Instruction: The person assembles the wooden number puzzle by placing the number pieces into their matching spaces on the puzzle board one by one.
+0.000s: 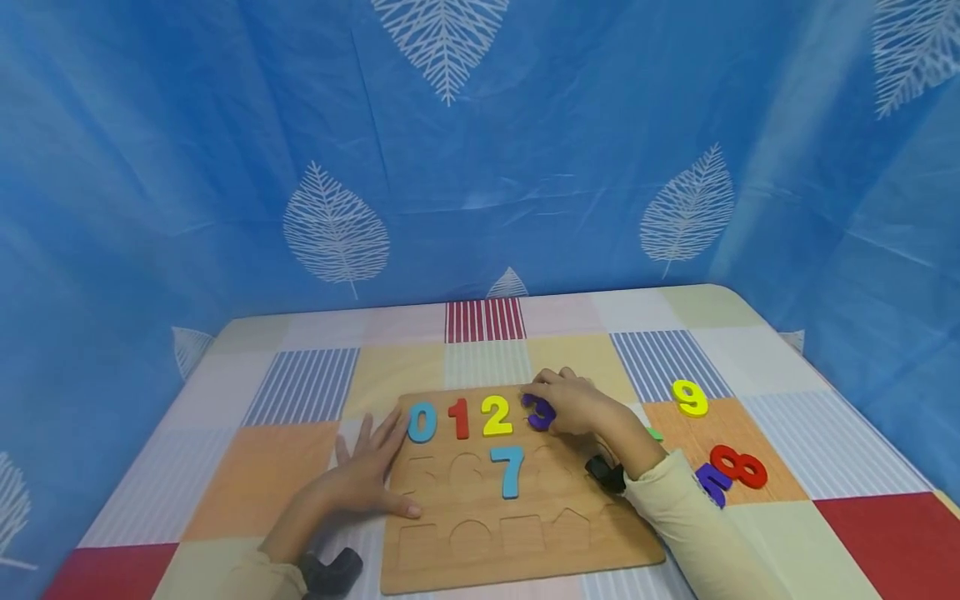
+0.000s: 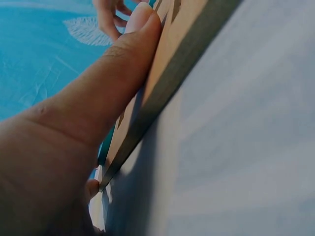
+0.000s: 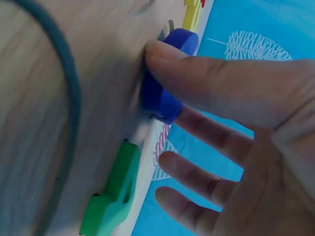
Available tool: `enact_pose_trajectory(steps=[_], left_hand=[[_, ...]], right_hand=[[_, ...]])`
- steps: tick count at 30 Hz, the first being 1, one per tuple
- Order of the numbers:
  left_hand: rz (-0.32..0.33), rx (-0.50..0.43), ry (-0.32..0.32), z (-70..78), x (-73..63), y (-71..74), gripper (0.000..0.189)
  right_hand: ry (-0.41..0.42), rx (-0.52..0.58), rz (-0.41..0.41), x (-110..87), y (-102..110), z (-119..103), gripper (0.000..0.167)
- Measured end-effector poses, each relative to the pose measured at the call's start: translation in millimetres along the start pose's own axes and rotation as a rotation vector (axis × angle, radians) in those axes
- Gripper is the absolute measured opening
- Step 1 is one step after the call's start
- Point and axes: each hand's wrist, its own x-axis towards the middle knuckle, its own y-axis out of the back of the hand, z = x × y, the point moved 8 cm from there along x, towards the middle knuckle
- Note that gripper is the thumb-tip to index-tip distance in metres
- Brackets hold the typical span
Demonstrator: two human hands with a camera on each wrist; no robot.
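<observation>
A wooden number board [image 1: 450, 575] lies on the table, with a blue 0 [image 1: 422, 422], a red 1 [image 1: 460, 418] and a yellow 2 [image 1: 497, 416] along its top row. A light blue 7 [image 1: 508, 472] sits below the 2. My right hand [image 1: 573, 406] pinches a purple number 3 [image 3: 160, 96] between thumb and index finger, right over the board beside the 2. The other fingers are spread apart from it. My left hand [image 1: 367, 471] rests at the board's left edge, fingers extended and thumb [image 2: 125, 54] on the wood.
Right of the board lie a yellow 9 [image 1: 690, 398], a red 8 [image 1: 738, 467] and a purple 5 [image 1: 712, 483], partly behind my sleeve. A green number piece [image 3: 115, 191] is mostly hidden by my forearm in the head view. A blue leaf-patterned curtain [image 1: 480, 167] hangs behind the table.
</observation>
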Motion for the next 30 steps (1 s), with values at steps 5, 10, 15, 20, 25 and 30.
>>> enact_pose_trajectory(steps=[5,10,15,20,25,30], left_hand=[[-0.005,0.005,-0.014,4.9,0.8,-0.5,0.124],[-0.004,0.009,-0.015,6.3,0.3,0.7,0.124],[-0.006,0.007,-0.013,4.4,-0.5,1.9,0.123],[-0.012,0.017,-0.023,2.3,0.7,-0.1,0.123],[-0.011,0.015,-0.033,2.5,2.7,-0.4,0.122],[-0.007,0.012,-0.039,2.2,1.5,1.4,0.121]], right_hand=[[0.001,0.014,-0.014,-2.9,-0.8,4.6,0.062],[0.008,0.003,-0.021,-1.9,-0.8,4.8,0.059],[-0.001,0.019,-0.035,2.2,-4.9,5.3,0.058],[-0.032,0.080,-0.039,4.4,-7.9,9.2,0.058],[-0.032,0.102,-0.030,3.9,-6.5,11.7,0.058],[-0.013,0.097,-0.017,4.1,-2.4,10.9,0.060]])
